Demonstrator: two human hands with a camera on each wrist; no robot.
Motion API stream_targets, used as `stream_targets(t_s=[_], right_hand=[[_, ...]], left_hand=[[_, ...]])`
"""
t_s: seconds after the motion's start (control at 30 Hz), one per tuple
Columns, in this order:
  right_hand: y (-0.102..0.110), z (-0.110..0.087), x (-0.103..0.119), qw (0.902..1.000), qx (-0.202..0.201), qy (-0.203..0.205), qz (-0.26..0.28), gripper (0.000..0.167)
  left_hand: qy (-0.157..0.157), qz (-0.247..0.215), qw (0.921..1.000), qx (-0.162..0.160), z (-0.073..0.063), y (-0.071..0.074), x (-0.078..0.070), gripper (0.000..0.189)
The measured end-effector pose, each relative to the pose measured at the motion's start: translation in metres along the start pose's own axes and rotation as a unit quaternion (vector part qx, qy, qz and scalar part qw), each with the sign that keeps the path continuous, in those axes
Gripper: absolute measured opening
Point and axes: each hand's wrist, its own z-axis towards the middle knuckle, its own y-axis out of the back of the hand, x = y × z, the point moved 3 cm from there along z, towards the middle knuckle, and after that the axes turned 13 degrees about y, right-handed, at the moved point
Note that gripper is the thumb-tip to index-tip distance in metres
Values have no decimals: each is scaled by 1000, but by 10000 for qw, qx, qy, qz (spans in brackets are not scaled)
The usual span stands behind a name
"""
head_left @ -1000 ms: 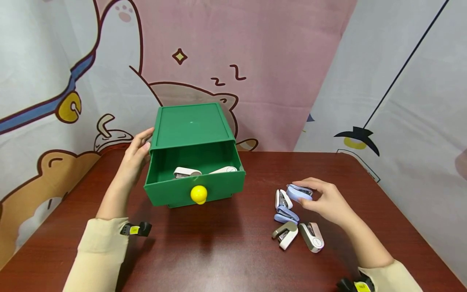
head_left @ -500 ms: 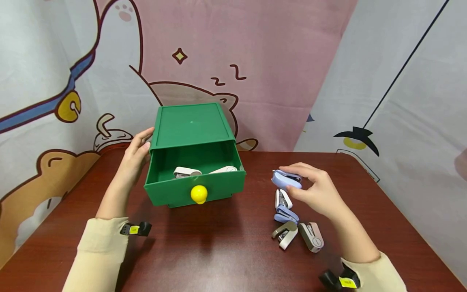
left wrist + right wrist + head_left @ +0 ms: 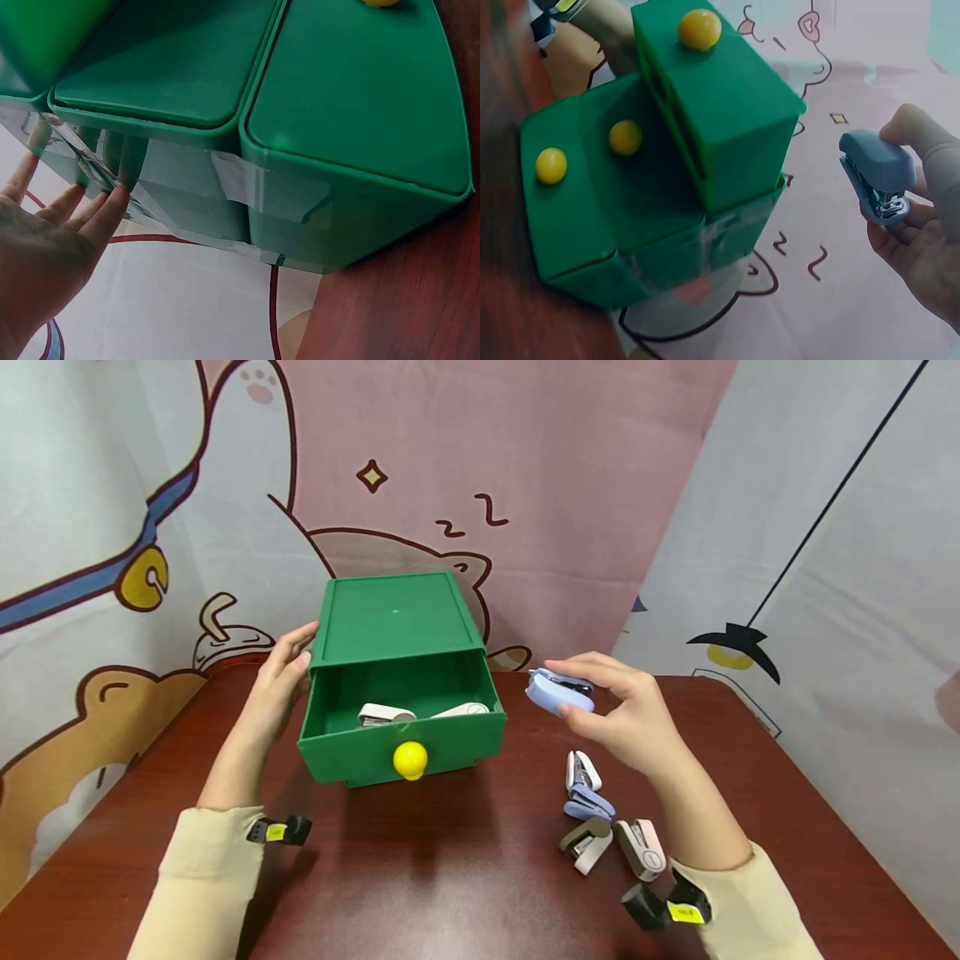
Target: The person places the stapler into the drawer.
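Note:
A blue mini stapler [image 3: 558,692] is pinched between the thumb and fingers of my right hand [image 3: 626,710], held above the table to the right of a green drawer unit [image 3: 397,618]. The right wrist view shows the same stapler [image 3: 877,169] with its jaws apart. The unit's top drawer [image 3: 333,762], with a yellow knob [image 3: 410,760], is pulled out. Inside lie a white stapler [image 3: 384,714] and another pale one [image 3: 463,710]. My left hand [image 3: 281,681] rests with extended fingers against the unit's left side; its fingertips [image 3: 112,196] touch the taped wall.
On the table's right lie a white stapler [image 3: 582,770], a second blue stapler [image 3: 588,802], a brown-and-white stapler [image 3: 587,843] and a pink-and-grey one [image 3: 641,849]. Two lower drawers with yellow knobs [image 3: 551,166] show in the right wrist view. A printed curtain [image 3: 570,510] hangs behind.
My right hand has carried the blue stapler up and leftward from beside the other staplers toward the drawer unit. The left hand and the open drawer have stayed put.

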Motion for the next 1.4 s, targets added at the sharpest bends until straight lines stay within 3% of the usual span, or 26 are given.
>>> stream_targets(t_s=[0.27,0.4,0.8,1.17,1.4], right_hand=[[-16,29,4,9989,118,67,443,36],[-27,42,4,9969,370,-96,692,36],[-62,70,1,9895,1159,-390,765,36],[-82,81,-7,9726,2092,-989,200,37],[-89,85,-8,9651,2367,-1118,5,37]], left_hand=[[-36,-62,10000,20,0,0,0,46],[-38,-92,9999,42,1,-1,1,46],[-25,-94,9999,36,0,-1,1,46],[-56,-94,9999,81,1,-2,0,46],[-44,-70,10000,41,1,-2,1,46]])
